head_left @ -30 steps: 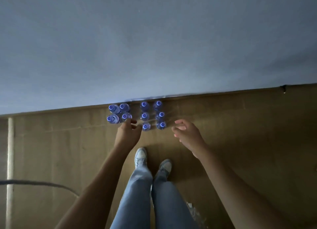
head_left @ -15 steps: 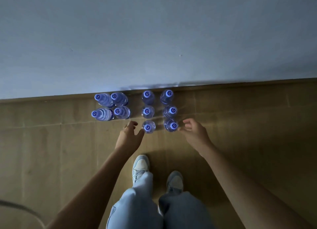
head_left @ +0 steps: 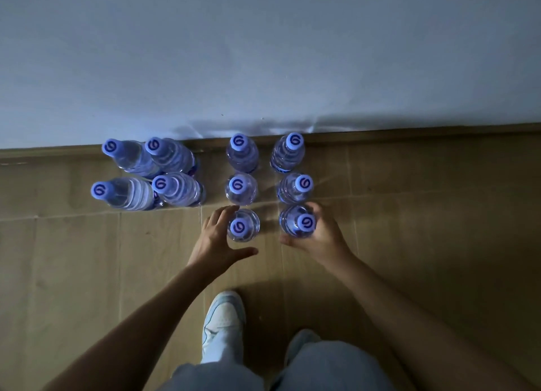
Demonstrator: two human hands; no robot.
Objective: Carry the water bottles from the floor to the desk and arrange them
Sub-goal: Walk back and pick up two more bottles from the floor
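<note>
- While ten bottles stand on the floor (head_left: 87, 273) by the wall (head_left: 263, 54), the right hand (head_left: 319, 235) curls round the nearest right bottle (head_left: 297, 222).
- The left hand (head_left: 215, 240) (fingers spread, thumb out) cups the nearest middle bottle (head_left: 243, 225), not yet clamped.
- Four bottles (head_left: 146, 174) cluster at left.

The bent knee in pale blue jeans (head_left: 330, 364) hides most of one white sneaker (head_left: 303, 336); both forearms run off the bottom edge.

Single head-worn wide-angle view, looking steeply down, close above floor (head_left: 87, 273) and wall (head_left: 263, 54) base
</note>
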